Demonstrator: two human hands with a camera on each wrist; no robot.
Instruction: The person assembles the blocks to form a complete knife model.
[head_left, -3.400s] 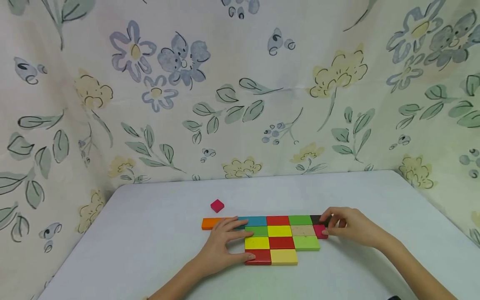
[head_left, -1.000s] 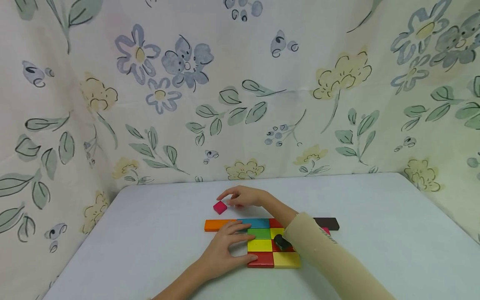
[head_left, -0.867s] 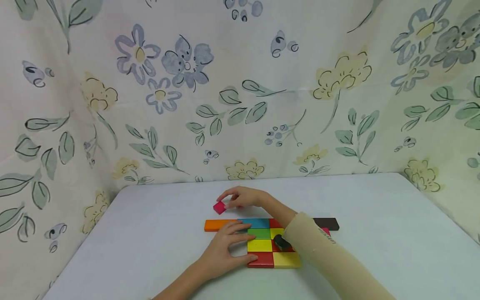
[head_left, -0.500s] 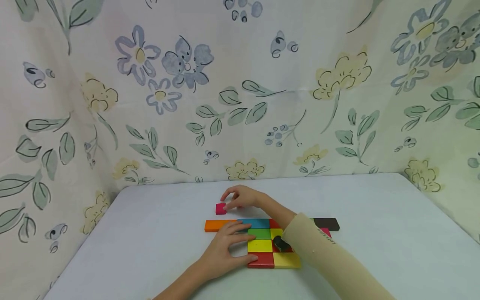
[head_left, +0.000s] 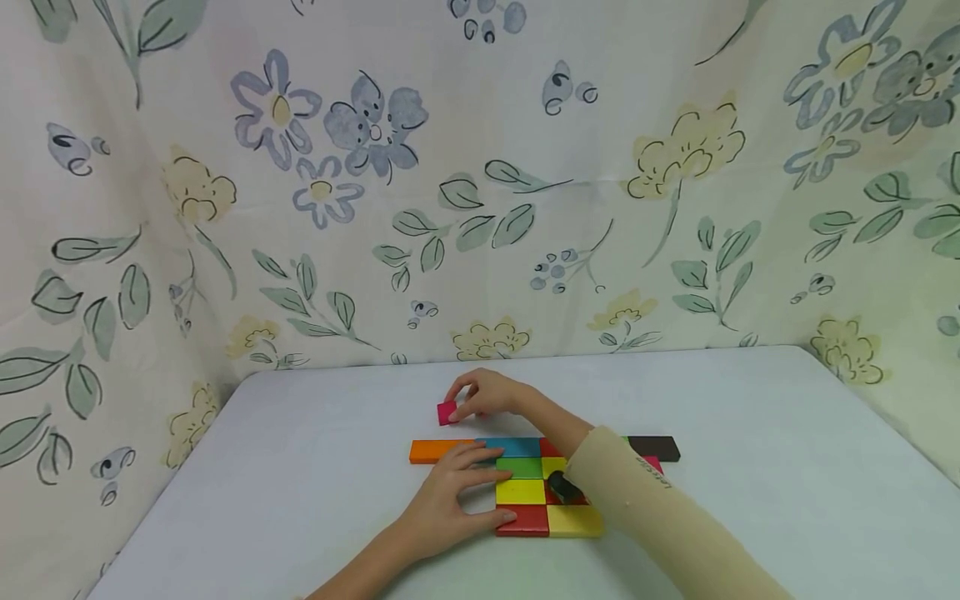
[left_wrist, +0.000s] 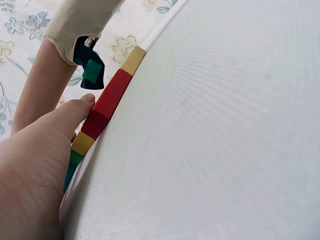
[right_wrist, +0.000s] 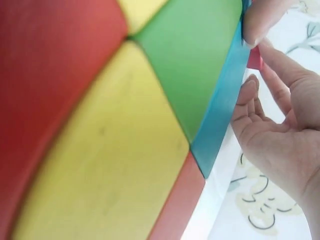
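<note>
At the back of the table, in the head view, my right hand (head_left: 487,393) pinches a small pink block (head_left: 446,413) between thumb and fingers. The right wrist view shows that hand past the blue block (right_wrist: 218,107), with part of the pink block showing by its fingertips. My left hand (head_left: 442,508) lies against the left side of the flat, stepped arrangement of coloured blocks. Its fingers are spread and touch the blue, green and red blocks (head_left: 522,521). In the left wrist view its thumb rests at the red block (left_wrist: 110,95). My right forearm hides the middle of the arrangement.
An orange block (head_left: 433,452) sticks out at the left of the back row, and a dark brown block (head_left: 654,447) at its right. The dark wrist camera (head_left: 564,486) hangs over the blocks. A floral cloth (head_left: 480,208) stands behind the white table (head_left: 315,467).
My right hand has left the right end of the arrangement and reached the loose pink block. The block has since turned and shifted slightly to the right. My left hand has stayed in place.
</note>
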